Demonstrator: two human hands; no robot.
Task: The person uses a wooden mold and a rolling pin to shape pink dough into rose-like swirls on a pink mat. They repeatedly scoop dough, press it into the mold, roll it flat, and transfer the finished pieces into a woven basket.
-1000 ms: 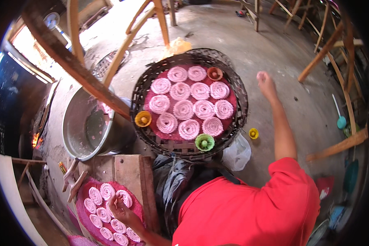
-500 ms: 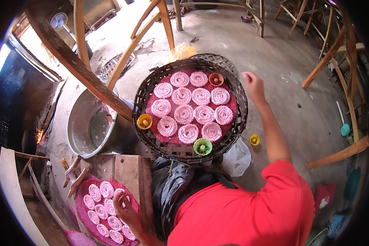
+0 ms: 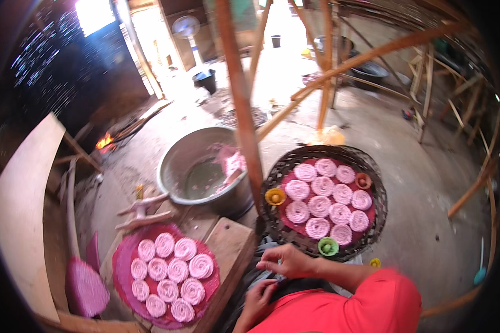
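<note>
My right hand [image 3: 288,261] is above my lap, just below the basket's near edge. Its fingers are loosely bent and apart, and I see nothing in them. Lower down, my left hand [image 3: 259,297] rests close beneath it with half-bent fingers, also showing nothing held. At the left, a round pink mat [image 3: 122,272] on a wooden bench carries several pink swirled dough rosettes [image 3: 178,270]. On the right, a dark woven basket [image 3: 380,208] holds a similar mat of rosettes. Orange, brown and green fluted moulds [image 3: 328,246] sit around its rim.
A large metal basin [image 3: 164,180] with pink dough stands behind the bench. A wooden press [image 3: 141,213] lies at the pink mat's far edge. A pink-coated paddle [image 3: 86,286] leans left. Wooden posts [image 3: 241,105] rise between basin and basket. A small fire [image 3: 104,141] burns far left.
My view has swung left and up. My right hand has come in from beyond the basket's right side to my lap. My left hand has drawn back from the rosettes on the bench.
</note>
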